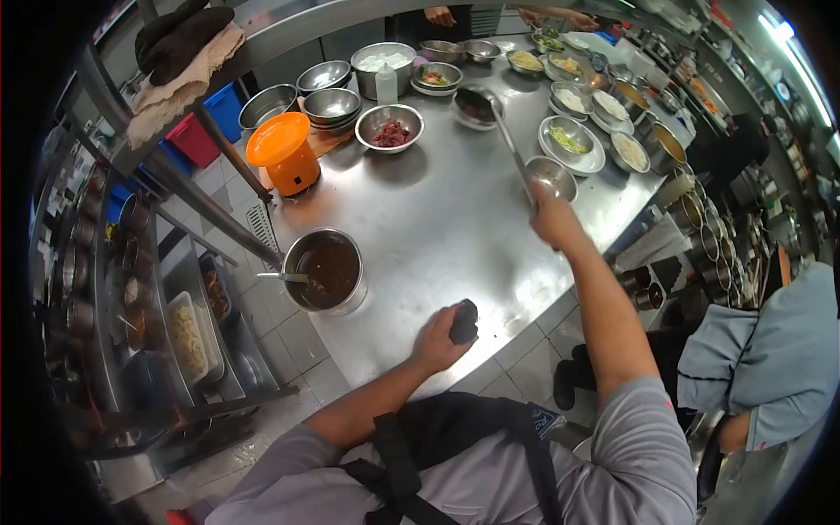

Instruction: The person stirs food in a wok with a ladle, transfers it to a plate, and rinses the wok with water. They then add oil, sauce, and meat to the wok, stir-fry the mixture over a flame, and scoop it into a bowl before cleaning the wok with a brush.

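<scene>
My right hand (556,219) is wrapped round the long handle of a ladle (514,156). The ladle's dark head is at a steel bowl (472,121) farther up the steel table; its contents are hard to make out. Close to my right hand sits a small steel bowl (553,180). My left hand (436,341) is closed on a bunched black cloth (465,322) near the table's front edge. To its left stands a steel pot of brown sauce (328,269) with a light-handled utensil in it. Beyond, a steel bowl holds dark red meat (390,134).
An orange device (290,162) stands at the left edge, near stacked steel bowls (331,105) and a squeeze bottle (386,86). Bowls of cut vegetables (570,136) line the right. A co-worker (761,350) in grey is at right; other people's hands (440,16) show at the far side.
</scene>
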A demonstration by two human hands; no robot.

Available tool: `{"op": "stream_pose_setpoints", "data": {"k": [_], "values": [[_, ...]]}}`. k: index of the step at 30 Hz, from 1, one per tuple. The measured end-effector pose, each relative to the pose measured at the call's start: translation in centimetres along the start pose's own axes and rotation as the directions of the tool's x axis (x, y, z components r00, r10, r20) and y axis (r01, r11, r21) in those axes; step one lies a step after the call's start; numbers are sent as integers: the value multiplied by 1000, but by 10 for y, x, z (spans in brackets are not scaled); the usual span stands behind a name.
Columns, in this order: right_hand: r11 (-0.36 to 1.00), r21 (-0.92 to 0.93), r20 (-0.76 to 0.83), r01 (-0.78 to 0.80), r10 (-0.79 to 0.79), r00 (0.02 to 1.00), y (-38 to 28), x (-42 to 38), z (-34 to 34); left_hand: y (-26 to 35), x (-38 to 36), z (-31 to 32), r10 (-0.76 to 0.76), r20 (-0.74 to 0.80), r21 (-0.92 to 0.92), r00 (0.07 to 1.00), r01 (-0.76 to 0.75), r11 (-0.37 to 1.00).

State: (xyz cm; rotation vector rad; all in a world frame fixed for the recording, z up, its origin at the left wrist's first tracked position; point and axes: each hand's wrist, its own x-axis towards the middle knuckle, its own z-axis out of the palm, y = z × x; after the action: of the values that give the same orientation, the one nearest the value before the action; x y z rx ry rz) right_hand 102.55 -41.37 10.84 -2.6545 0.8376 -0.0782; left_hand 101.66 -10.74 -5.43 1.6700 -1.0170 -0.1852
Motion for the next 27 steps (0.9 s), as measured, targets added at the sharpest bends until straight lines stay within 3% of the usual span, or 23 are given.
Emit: {"op": "stream_pose_setpoints", "data": {"k": [1,2,3,4,5,6,7,9,10,12,13,14,16,20,21,22,24,25,26,27], "values": [[999,-18,44,-27,28,999,-6,-39,-2,0,2,-1,-40,37,10,999,40,999],[1000,-1,53,-25,25,998,-1,-70,4,-16,-4,8,-184,69,-103,980,191,976],[991,134,46,-10,4,999,-2,-107,-1,-1,6,-2,-340,168,-341,925,378,861],[991,135,69,-15,5,998,-4,-140,-7,-23,6,1,-398,33,-246,917,394,886],[961,273,56,-50,36,998,-7,-168,-14,-46,7,4,-449,-103,-153,888,431,889],[909,408,46,-88,76,996,-8,-194,-15,-21,26,-16,-549,-159,-342,821,475,810],[904,414,62,-104,86,994,-9,-220,-10,-20,42,-27,-573,-313,-395,757,445,803],[588,795,59,-151,173,983,-10,-270,-3,-49,67,-42,-661,-436,-589,611,362,722],[580,798,72,-165,181,981,-8,-293,2,-59,77,-50,-625,-524,-490,578,396,777],[169,958,224,-234,75,972,0,-326,6,-43,85,-66,-673,-459,-473,580,481,738],[26,966,260,-259,-23,965,5,-342,2,-39,82,-63,-663,-508,-417,550,517,748],[23,965,261,-261,-27,965,10,-355,2,-34,80,-61,-647,-556,-359,521,551,753],[-354,892,245,-280,-142,959,18,-379,2,-32,76,-61,-677,-526,-367,516,580,727],[-266,926,242,-267,-124,962,38,-417,14,-32,84,-65,-716,-477,-347,510,639,687],[-234,941,222,-245,-120,968,44,-427,15,-42,84,-70,-767,-338,-469,546,609,640],[-233,943,213,-236,-119,970,47,-438,12,-44,86,-78,-762,-337,-470,552,603,645],[-139,974,173,-181,-63,983,51,-462,6,-46,87,-90,-766,-77,-416,638,677,606],[-126,981,145,-149,-34,989,54,-474,5,-42,87,-94,-750,-46,-400,659,676,619],[-126,982,141,-144,-32,989,58,-486,6,-38,88,-91,-748,-45,-400,663,674,621],[-160,981,116,-113,8,993,63,-499,8,-35,92,-87,-754,-191,-394,628,654,645]]}}
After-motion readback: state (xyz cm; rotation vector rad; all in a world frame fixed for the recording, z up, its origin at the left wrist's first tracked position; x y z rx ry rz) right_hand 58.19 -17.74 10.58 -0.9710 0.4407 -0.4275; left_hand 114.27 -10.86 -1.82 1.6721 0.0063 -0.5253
